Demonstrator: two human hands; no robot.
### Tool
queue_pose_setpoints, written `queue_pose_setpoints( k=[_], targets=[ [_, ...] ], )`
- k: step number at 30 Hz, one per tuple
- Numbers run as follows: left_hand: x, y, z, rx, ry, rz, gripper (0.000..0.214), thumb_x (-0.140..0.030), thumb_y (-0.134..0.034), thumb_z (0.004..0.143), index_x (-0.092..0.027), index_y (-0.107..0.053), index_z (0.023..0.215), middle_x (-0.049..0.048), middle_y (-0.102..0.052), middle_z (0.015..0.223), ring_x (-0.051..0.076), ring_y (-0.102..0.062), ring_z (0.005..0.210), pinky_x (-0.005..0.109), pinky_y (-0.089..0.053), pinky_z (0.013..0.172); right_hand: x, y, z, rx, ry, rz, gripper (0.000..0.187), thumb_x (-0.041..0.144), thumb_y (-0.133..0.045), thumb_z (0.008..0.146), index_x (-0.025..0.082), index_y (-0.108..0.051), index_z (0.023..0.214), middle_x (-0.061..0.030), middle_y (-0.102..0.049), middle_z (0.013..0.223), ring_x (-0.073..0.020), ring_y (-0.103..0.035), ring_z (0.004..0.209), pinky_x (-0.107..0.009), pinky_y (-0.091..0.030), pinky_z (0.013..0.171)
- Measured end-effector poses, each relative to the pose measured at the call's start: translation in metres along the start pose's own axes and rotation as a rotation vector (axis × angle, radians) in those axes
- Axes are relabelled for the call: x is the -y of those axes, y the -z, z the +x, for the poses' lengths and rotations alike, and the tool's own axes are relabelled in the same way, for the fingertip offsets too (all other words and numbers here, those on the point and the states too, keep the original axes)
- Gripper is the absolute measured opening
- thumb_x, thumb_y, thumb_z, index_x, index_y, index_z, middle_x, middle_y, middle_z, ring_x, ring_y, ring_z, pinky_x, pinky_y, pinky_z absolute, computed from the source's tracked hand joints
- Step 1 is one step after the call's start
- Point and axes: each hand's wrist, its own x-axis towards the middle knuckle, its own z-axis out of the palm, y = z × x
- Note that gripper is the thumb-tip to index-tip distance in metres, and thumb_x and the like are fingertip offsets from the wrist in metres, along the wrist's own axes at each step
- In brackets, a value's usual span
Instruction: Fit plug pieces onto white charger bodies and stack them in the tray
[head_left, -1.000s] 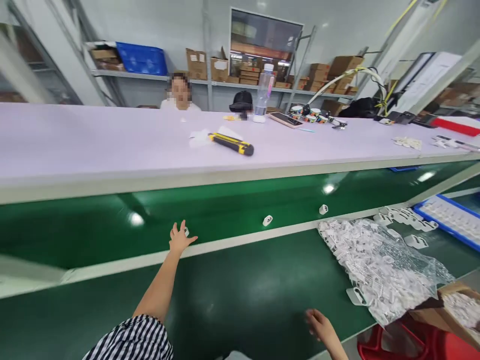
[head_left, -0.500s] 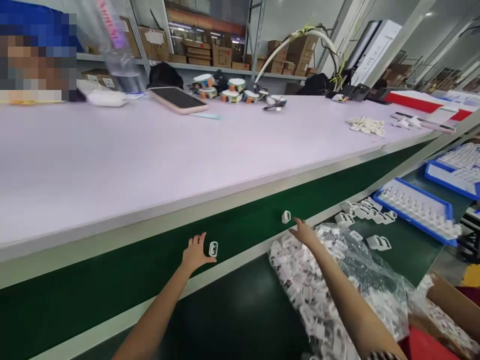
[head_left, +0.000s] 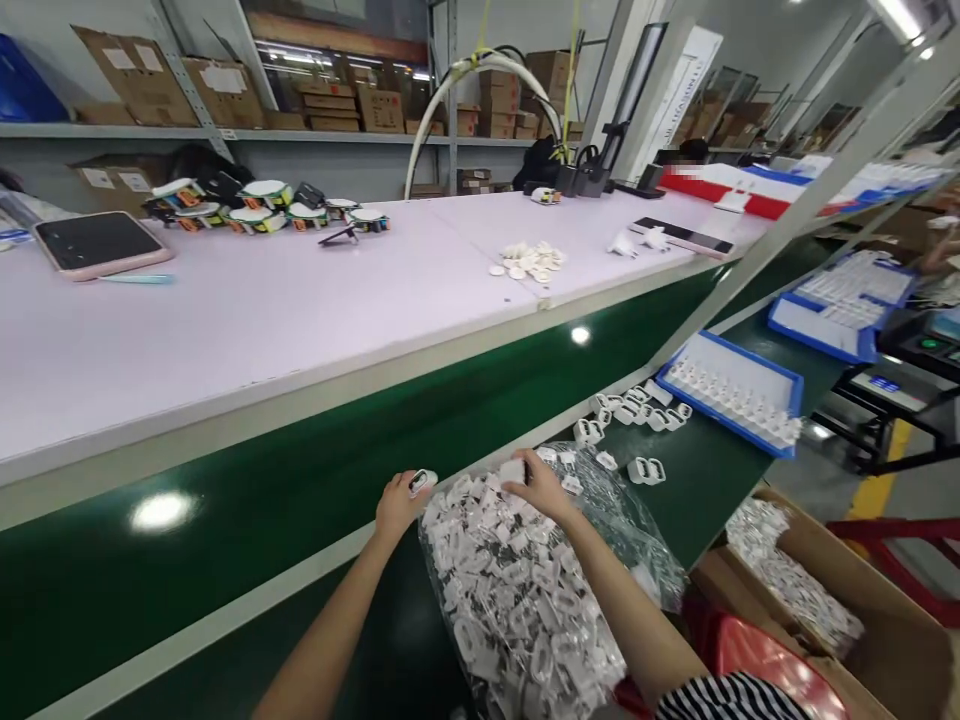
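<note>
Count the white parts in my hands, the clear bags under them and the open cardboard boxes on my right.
White plastic parts held: 2 (left hand 1, right hand 1)
Clear bag of parts: 1
Open cardboard box: 1
Total: 4

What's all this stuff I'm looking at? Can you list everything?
Bag of plastic parts: one, clear with white pieces, on the green belt.
Loose white parts: a scatter, past the bag.
Blue tray: one, holding white parts, right of the belt.
Cardboard box: one, brown, lower right.
Tablet: one, pink-edged, on the pale table.
Tape rolls: several, far side of table.
Small white pile: one, mid table.
Shelf boxes: many, brown, behind.
Left hand: holds a small white part.
Right hand: pinches a white piece over the bag.
</note>
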Motion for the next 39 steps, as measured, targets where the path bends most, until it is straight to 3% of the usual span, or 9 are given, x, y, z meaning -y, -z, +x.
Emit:
queue_pose_setpoints(
  k=[6, 12, 17, 20, 22, 25, 28, 32, 39],
  targets=[
    [-0.150, -0.006, -0.100, 0.231, -0.299, -0.267, 0.045, -0.046, -0.045, 0.068, -0.017, -0.048, 0.102, 0.0067, -0.051, 0.103, 0.020, -0.048, 0.092, 0.024, -0.039, 0.071, -0.050, 0.036, -0.163, -0.075, -0.241, 0.093, 0.056, 0.035, -0.051, 0.061, 0.021, -0.032, 0.112, -0.0077, -0.048, 0.102, -0.0214, -0.049, 0.089, -0.030, -0.040, 0.070],
    [-0.254, -0.039, -0.161, 0.445, -0.385, -0.227, 0.040, -0.041, -0.049, 0.064, -0.018, -0.051, 0.097, 0.0048, -0.057, 0.089, 0.019, -0.052, 0.080, 0.024, -0.039, 0.066, -0.107, 0.071, -0.214, -0.065, -0.239, -0.050, 0.059, 0.022, -0.051, 0.058, 0.019, -0.035, 0.114, -0.0078, -0.043, 0.110, -0.0209, -0.047, 0.094, -0.033, -0.037, 0.080],
    [-0.335, -0.034, -0.103, 0.191, -0.390, -0.155, 0.048, -0.040, -0.041, 0.072, -0.024, -0.033, 0.117, 0.0030, -0.054, 0.090, 0.018, -0.050, 0.081, 0.025, -0.038, 0.066, -0.172, 0.187, -0.166, -0.459, -0.215, -0.167, 0.050, 0.032, -0.051, 0.063, 0.016, -0.039, 0.109, -0.0111, -0.045, 0.105, -0.0230, -0.045, 0.096, -0.035, -0.036, 0.081],
    [-0.403, -0.064, -0.035, -0.095, -0.386, -0.102, 0.044, -0.039, -0.037, 0.076, -0.023, -0.034, 0.117, 0.0050, -0.051, 0.093, 0.020, -0.044, 0.091, 0.028, -0.036, 0.074, -0.236, 0.249, -0.108, -0.708, -0.058, -0.219, 0.047, 0.038, -0.043, 0.070, 0.016, -0.036, 0.111, -0.0119, -0.041, 0.107, -0.0232, -0.041, 0.101, -0.036, -0.036, 0.082],
    [-0.447, -0.108, 0.014, -0.190, -0.344, -0.066, 0.041, -0.037, -0.035, 0.077, -0.022, -0.036, 0.114, 0.0065, -0.048, 0.096, 0.021, -0.040, 0.096, 0.028, -0.035, 0.078, -0.292, 0.267, -0.066, -0.663, -0.016, -0.238, 0.045, 0.037, -0.038, 0.073, 0.017, -0.033, 0.113, -0.0126, -0.040, 0.108, -0.0234, -0.041, 0.101, -0.035, -0.039, 0.080],
    [-0.496, -0.179, 0.077, -0.035, -0.262, 0.067, 0.038, -0.032, -0.037, 0.077, -0.024, -0.038, 0.114, 0.0078, -0.048, 0.096, 0.022, -0.039, 0.096, 0.029, -0.037, 0.075, -0.373, 0.266, -0.014, -0.313, -0.046, -0.259, 0.040, 0.031, -0.034, 0.075, 0.018, -0.034, 0.113, -0.0132, -0.041, 0.106, -0.0241, -0.051, 0.087, -0.035, -0.046, 0.065],
    [-0.516, -0.215, 0.109, 0.215, -0.158, 0.219, 0.042, -0.027, -0.042, 0.074, -0.024, -0.035, 0.116, 0.0087, -0.048, 0.094, 0.025, -0.041, 0.094, 0.032, -0.039, 0.071, -0.413, 0.259, 0.009, -0.090, -0.008, -0.263, 0.040, 0.026, -0.033, 0.075, 0.020, -0.032, 0.114, -0.0129, -0.040, 0.108, -0.0251, -0.052, 0.085, -0.034, -0.047, 0.060],
    [-0.525, -0.206, 0.113, 0.383, -0.086, 0.209, 0.064, -0.028, -0.055, 0.064, -0.022, -0.026, 0.120, 0.0108, -0.045, 0.104, 0.028, -0.038, 0.100, 0.037, -0.038, 0.074, -0.404, 0.270, 0.016, 0.005, 0.064, -0.224, 0.047, 0.022, -0.030, 0.075, 0.022, -0.019, 0.120, -0.0127, -0.033, 0.118, -0.0279, -0.046, 0.097, -0.032, -0.047, 0.059],
    [-0.496, -0.180, 0.050, 0.030, 0.199, -0.063, 0.039, -0.028, -0.039, 0.074, -0.017, -0.039, 0.111, 0.0069, -0.045, 0.112, 0.018, -0.037, 0.106, 0.030, -0.028, 0.090, -0.383, 0.299, 0.020, 0.231, 0.042, -0.041, 0.055, 0.030, -0.029, 0.073, 0.024, -0.009, 0.124, -0.0108, -0.023, 0.127, -0.0290, -0.045, 0.098, -0.035, -0.045, 0.059]
  ],
)
